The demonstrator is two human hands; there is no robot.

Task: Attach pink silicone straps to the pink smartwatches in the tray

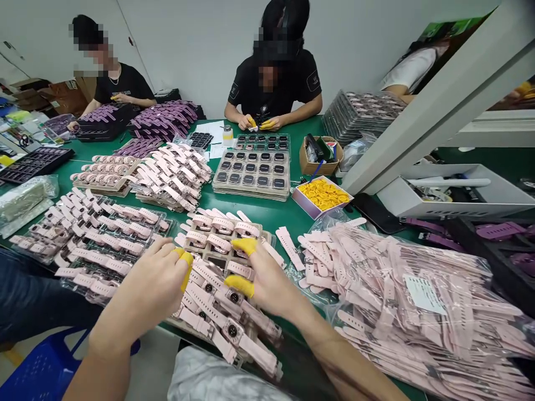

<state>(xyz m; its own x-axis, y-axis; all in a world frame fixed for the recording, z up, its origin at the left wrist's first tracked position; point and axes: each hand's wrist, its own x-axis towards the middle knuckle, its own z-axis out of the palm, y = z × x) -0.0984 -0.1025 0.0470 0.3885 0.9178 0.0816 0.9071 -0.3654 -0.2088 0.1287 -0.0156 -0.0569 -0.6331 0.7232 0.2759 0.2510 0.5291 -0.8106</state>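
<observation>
My left hand point(156, 281) is closed, its fingers curled and a yellow finger cot showing; whatever it holds, if anything, is hidden. It hovers by the left side of a tray point(217, 262) holding smartwatches with looped pink straps point(219, 244). Over that tray's right side, my right hand point(267, 273) is open, thumb and forefinger in yellow cots and spread apart, with a pink-strapped watch below the gap. Closer to me, pink-strapped smartwatches point(232, 331) lie face down with their straps stretched out. One tray compartment shows a dark bottom.
A heap of bagged pink straps point(418, 301) fills the right. Left stand stacked trays of pink watches point(108, 239). A box of yellow finger cots point(324, 194) and a tray of watch cases point(253, 172) lie ahead. A slanted white beam point(418, 94) crosses the right. Co-workers sit opposite.
</observation>
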